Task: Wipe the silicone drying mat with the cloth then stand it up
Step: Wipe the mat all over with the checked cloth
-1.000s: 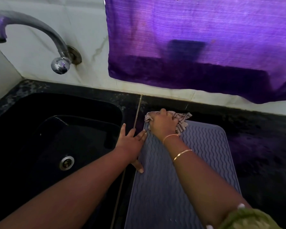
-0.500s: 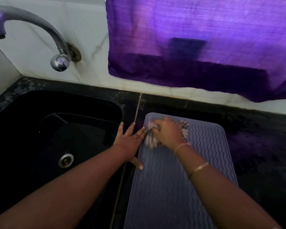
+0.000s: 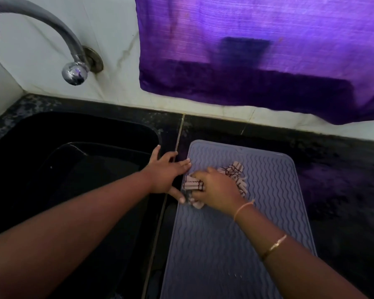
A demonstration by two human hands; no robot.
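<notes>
Silicone, grey-lilac and ribbed with wavy lines, made up the drying mat (image 3: 274, 190), which was laid flat on the dark surface (image 3: 343, 180) just right of the black sink (image 3: 73, 147). Its long axis was seen to run from the wall toward the person, so the coming wipe was judged to call for strokes drawn along that length — toward the near end, where most of the ribbing lay below the hands. The cloth (image 3: 233, 169), pale with dark checks, was bunched on the far half of the mat under the right hand (image 3: 216, 188), whose fingers were curled and clamped on it, pressing it down. The left hand (image 3: 166, 171) was spread flat, fingers apart, across the strip between sink and mat, its fingertips touching the mat's left edge and its thumb lying against that edge — apparently steadying it. Nothing was gripped by that hand. Standing the mat up had not yet been begun.
</notes>
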